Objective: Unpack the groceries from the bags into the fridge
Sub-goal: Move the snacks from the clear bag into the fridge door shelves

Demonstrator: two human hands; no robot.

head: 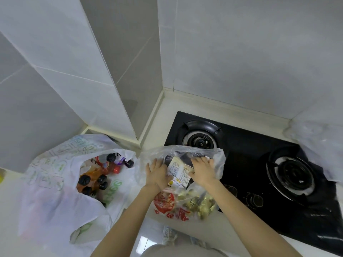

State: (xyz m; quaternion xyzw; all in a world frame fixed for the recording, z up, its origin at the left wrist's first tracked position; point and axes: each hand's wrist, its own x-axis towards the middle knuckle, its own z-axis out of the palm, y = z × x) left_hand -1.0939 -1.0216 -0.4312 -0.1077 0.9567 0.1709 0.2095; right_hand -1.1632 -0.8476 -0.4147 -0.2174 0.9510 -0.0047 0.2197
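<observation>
Both my hands worked inside the clear plastic bag [185, 152] on the counter [11, 219] beside the gas hob [246, 154]: left hand [156, 173] spread flat against the film, right hand [202, 170] gripping a labelled packet [179, 168]. I judged a straight upward lift, film pinned, would avoid snagging.

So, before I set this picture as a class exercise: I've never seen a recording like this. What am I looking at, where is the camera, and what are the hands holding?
There is no machine here, only a person's two bare hands. They are filmed by one wide-angle camera worn on the head, looking down. On the counter lie a white bag holding dark-capped bottles, and a clear bag partly over a black gas hob. Both hands reach into the clear bag. The right hand curls round a printed packet, and the left hand rests flat beside it.
</observation>
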